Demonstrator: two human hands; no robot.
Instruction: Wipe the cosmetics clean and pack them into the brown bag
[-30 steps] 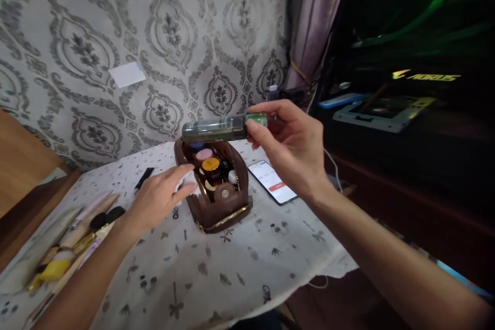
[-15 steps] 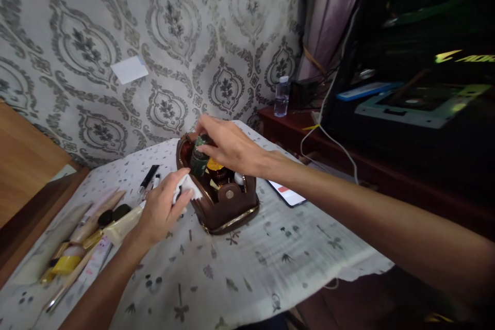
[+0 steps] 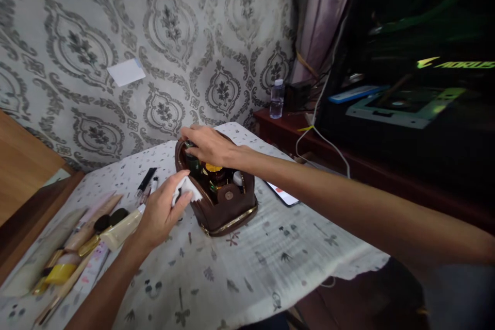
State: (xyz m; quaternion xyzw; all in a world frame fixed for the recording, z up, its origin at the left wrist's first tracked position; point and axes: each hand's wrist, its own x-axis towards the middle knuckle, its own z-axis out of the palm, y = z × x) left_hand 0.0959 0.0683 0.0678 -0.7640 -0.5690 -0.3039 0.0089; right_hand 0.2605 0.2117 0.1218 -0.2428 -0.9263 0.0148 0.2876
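A brown zip-up cosmetic bag [image 3: 228, 214] stands open on the patterned cloth. Inside its left part is a dark green jar [image 3: 194, 165], and my right hand [image 3: 209, 145] is closed around the top of it. An amber jar with a yellow lid [image 3: 214, 169] and a small white-capped item [image 3: 238, 179] sit beside it in the bag. My left hand [image 3: 164, 206] grips a crumpled white tissue [image 3: 187, 190] against the bag's left side. Part of the bag's inside is hidden by my right hand and forearm.
Several tubes, brushes and a yellow-banded bottle [image 3: 62, 272] lie at the left on the tablecloth [image 3: 216, 289]. Beyond the bag, a phone [image 3: 284, 195] lies partly under my right forearm. A water bottle [image 3: 276, 99] stands on the dark red cabinet near a large dark screen [image 3: 417, 165].
My right hand has moved left and down with the green jar, which now sits deeper in the bag. My left hand keeps its place with the tissue. The view has shifted slightly.
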